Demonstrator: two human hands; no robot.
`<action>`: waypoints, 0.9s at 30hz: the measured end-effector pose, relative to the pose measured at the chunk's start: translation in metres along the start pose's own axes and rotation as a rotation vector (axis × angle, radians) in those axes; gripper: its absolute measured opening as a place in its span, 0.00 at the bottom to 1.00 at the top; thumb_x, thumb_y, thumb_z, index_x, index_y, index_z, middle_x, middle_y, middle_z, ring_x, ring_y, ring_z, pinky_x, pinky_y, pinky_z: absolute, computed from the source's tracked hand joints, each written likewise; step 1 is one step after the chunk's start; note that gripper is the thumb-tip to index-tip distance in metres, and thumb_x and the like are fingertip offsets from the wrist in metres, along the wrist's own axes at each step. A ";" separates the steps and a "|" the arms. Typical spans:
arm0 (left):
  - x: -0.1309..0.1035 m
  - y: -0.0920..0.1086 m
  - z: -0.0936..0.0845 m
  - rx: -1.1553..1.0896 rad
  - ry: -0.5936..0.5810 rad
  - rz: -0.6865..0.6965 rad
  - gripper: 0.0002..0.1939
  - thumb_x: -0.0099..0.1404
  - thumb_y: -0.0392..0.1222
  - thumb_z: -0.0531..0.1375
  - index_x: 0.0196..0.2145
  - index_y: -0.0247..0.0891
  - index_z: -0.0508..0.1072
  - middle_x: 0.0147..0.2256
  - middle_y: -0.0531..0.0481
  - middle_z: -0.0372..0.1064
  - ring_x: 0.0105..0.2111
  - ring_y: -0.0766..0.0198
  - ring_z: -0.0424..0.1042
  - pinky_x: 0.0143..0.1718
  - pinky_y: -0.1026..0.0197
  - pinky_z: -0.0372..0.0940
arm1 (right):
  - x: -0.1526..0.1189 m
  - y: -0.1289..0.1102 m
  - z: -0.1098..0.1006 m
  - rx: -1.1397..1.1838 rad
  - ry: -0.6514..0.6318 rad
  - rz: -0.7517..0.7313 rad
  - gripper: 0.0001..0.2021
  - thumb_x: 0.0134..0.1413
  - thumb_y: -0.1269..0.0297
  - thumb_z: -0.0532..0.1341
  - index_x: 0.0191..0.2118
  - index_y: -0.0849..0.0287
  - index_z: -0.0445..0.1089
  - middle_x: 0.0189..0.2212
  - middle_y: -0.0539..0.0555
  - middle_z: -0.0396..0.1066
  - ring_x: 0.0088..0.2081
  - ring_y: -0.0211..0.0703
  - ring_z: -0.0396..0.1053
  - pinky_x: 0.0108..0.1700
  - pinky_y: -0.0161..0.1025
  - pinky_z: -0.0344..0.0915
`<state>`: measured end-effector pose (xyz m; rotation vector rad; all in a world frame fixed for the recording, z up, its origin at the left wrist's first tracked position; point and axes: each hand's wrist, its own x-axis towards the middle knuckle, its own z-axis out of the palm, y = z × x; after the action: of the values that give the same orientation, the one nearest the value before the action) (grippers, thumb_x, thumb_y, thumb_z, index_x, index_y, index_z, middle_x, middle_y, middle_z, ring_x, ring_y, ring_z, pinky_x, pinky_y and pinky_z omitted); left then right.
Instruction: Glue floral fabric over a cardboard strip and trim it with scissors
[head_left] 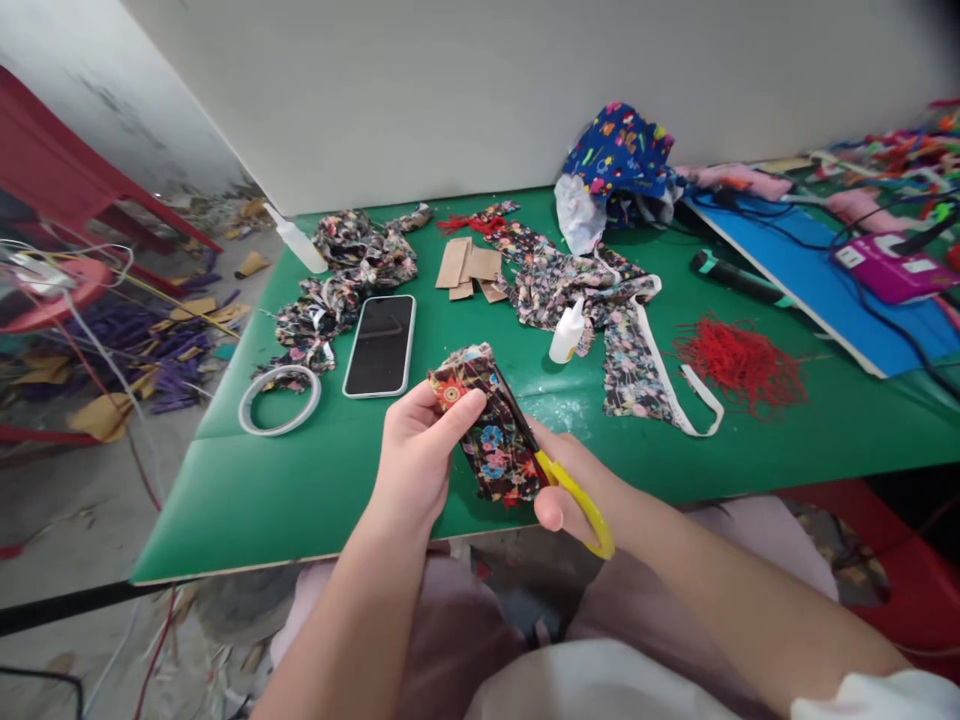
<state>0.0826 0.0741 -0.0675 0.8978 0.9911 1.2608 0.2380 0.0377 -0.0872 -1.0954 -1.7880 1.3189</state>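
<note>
Two items held, centre of frame: folded black floral fabric strip (491, 450) pinched closed in my left hand (416, 445); yellow-handled metal scissors (564, 477) in my curled right hand (596, 480).

The phone (380, 346) lies beside the ring (280, 400).

The person wore a plain white top (600, 685) with a loose white sleeve (870, 697) ending above the bare right forearm (720, 590). Below were soft, pale mauve-pink trousers (454, 640). The left hand (420, 440) and right hand (574, 480) were bare.
</note>
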 end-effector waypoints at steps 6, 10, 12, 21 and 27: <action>-0.001 0.001 0.000 0.015 -0.022 -0.003 0.08 0.50 0.41 0.69 0.30 0.39 0.78 0.30 0.53 0.76 0.27 0.70 0.70 0.31 0.69 0.64 | 0.000 0.001 0.000 -0.010 -0.019 -0.005 0.50 0.37 0.24 0.41 0.54 0.63 0.60 0.31 0.55 0.70 0.32 0.48 0.68 0.37 0.41 0.64; -0.001 0.000 -0.001 0.021 -0.035 0.001 0.07 0.50 0.41 0.69 0.29 0.39 0.78 0.29 0.54 0.76 0.26 0.71 0.70 0.30 0.70 0.64 | -0.001 0.000 -0.003 0.008 -0.048 -0.029 0.50 0.40 0.25 0.41 0.58 0.62 0.57 0.30 0.53 0.70 0.34 0.47 0.69 0.39 0.40 0.65; -0.001 0.000 -0.001 0.020 -0.047 -0.005 0.06 0.50 0.40 0.69 0.28 0.40 0.78 0.28 0.55 0.76 0.25 0.72 0.70 0.29 0.70 0.64 | -0.002 -0.002 -0.004 0.022 -0.058 -0.039 0.49 0.41 0.26 0.40 0.58 0.62 0.57 0.29 0.53 0.70 0.33 0.47 0.69 0.38 0.40 0.65; -0.003 -0.001 0.000 0.024 -0.044 -0.041 0.07 0.49 0.41 0.70 0.27 0.40 0.78 0.28 0.54 0.76 0.24 0.71 0.69 0.28 0.68 0.65 | -0.005 -0.008 -0.004 0.016 -0.022 -0.019 0.44 0.46 0.28 0.38 0.52 0.62 0.63 0.26 0.53 0.70 0.31 0.45 0.70 0.34 0.38 0.65; -0.002 0.000 0.002 0.009 -0.054 -0.038 0.07 0.48 0.41 0.70 0.27 0.39 0.78 0.27 0.54 0.75 0.24 0.71 0.69 0.27 0.69 0.64 | -0.005 -0.010 -0.003 -0.001 0.008 -0.022 0.45 0.48 0.29 0.37 0.54 0.62 0.63 0.26 0.53 0.70 0.30 0.44 0.68 0.34 0.37 0.64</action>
<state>0.0842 0.0718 -0.0670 0.9116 0.9682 1.1951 0.2400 0.0330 -0.0775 -1.0766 -1.7903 1.2995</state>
